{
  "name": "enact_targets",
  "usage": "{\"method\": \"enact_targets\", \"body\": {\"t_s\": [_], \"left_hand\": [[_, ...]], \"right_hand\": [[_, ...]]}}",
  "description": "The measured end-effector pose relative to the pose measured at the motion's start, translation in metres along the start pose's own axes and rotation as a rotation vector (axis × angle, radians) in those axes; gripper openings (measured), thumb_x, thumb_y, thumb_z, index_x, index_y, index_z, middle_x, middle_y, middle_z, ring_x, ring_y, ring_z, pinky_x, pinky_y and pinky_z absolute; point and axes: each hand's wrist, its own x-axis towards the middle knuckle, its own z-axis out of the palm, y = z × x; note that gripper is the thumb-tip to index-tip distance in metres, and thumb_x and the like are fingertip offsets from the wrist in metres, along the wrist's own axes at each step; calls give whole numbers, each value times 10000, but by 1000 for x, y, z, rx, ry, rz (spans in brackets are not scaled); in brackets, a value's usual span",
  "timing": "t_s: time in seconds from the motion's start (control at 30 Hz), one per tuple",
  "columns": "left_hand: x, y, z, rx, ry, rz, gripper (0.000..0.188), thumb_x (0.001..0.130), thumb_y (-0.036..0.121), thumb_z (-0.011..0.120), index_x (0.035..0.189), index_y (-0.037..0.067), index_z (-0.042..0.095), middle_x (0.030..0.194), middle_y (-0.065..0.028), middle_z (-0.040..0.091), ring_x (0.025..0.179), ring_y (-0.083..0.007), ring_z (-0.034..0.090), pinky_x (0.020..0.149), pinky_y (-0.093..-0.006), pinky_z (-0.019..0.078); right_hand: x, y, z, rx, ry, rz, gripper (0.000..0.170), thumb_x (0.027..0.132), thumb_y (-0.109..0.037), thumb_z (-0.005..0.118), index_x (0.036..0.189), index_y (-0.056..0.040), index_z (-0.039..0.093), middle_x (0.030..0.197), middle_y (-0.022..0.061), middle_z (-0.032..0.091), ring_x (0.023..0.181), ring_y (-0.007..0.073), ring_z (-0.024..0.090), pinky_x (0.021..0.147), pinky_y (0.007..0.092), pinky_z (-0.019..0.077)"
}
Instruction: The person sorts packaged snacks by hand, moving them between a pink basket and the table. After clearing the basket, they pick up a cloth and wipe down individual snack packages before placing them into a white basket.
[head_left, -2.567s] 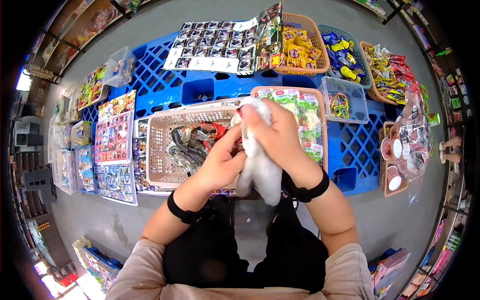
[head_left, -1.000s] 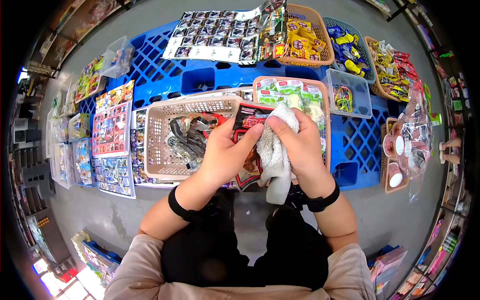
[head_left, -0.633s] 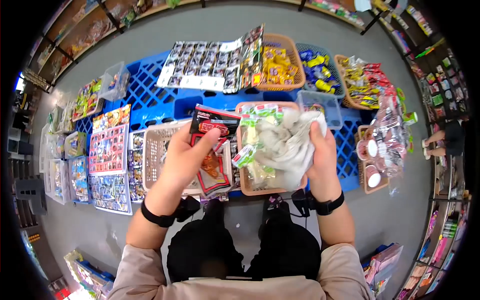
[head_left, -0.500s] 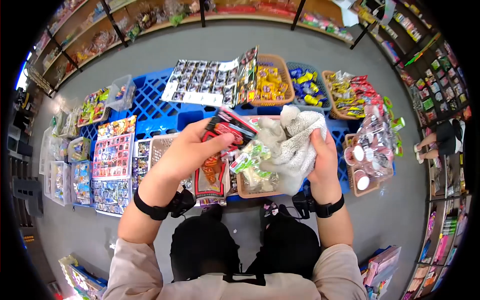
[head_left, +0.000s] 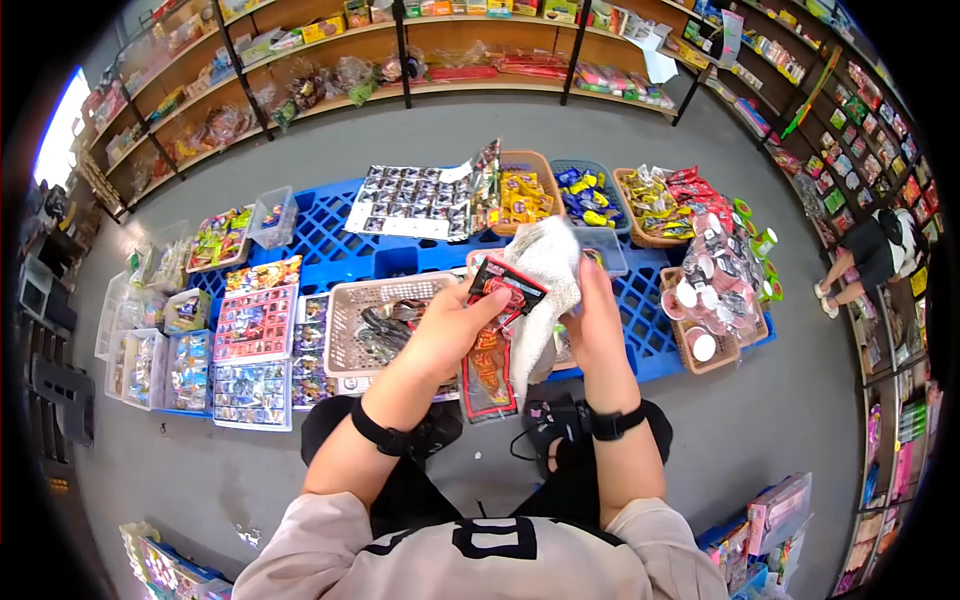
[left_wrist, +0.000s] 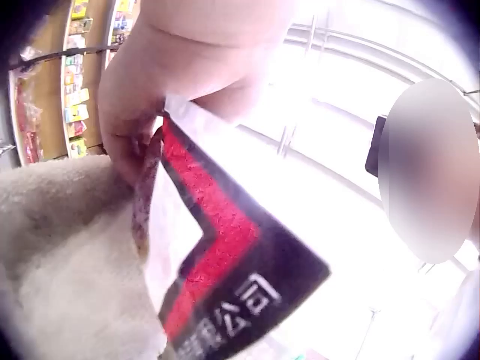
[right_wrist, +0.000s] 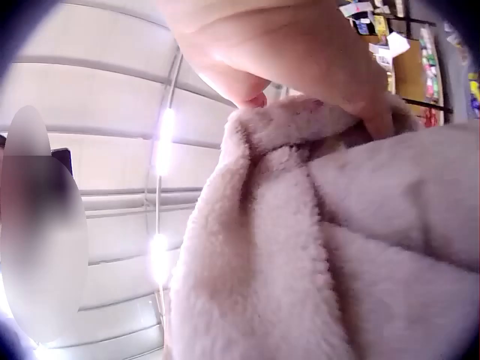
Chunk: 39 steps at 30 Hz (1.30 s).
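Note:
In the head view the left hand pinches a black and red snack packet near its upper part, thumb on its front. The right hand grips a whitish fluffy cloth, which hangs beside and partly behind the packet. In the left wrist view the packet hangs from the left hand, with the cloth close by. The right wrist view shows the right hand's fingers around the bunched upper edge of the cloth.
Below the hands, a beige basket with dark packets stands on a blue pallet. Farther back are a sheet of small packs and baskets of yellow and blue packets. Cups in plastic lie right. Someone stands by the right shelves.
The view has tilted up toward the shelves. The hands have come closer together, and the cloth, earlier spread away from the packet, now hangs against it.

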Motion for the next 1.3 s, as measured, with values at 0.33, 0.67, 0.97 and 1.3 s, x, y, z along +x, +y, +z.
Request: {"method": "enact_targets", "body": {"t_s": [0.33, 0.67, 0.97, 1.3], "left_hand": [[-11, -58, -55, -387, 199, -84, 159, 875, 169, 509, 961, 45, 560, 857, -37, 606, 698, -124, 574, 617, -287, 487], [-24, -52, -67, -458, 214, -120, 206, 881, 231, 503, 962, 43, 530, 840, -41, 589, 738, -154, 575, 667, -317, 498], [-16, -46, -56, -353, 288, -113, 238, 870, 251, 523, 993, 48, 526, 855, -40, 589, 734, -158, 577, 652, -321, 491], [-8, -65, -49, -190, 285, 38, 251, 899, 205, 466, 1054, 17, 523, 1044, -39, 482, 909, -120, 512, 813, -276, 427]], "right_hand": [[-21, 66, -32, -909, -717, 118, 256, 805, -234, 610, 801, 17, 561, 746, 60, 553, 704, 144, 515, 650, 269, 420], [-23, 77, -7, -400, -385, 437, 241, 818, -122, 595, 984, 14, 485, 889, 63, 555, 849, 114, 537, 759, 235, 436], [1, 60, -25, 54, -269, 428, 132, 809, -57, 449, 932, -17, 474, 909, 70, 542, 860, 163, 546, 770, 309, 457], [-14, 44, -18, 94, -244, 357, 231, 825, -103, 468, 1027, 9, 480, 971, 118, 575, 883, 202, 577, 781, 325, 473]]}}
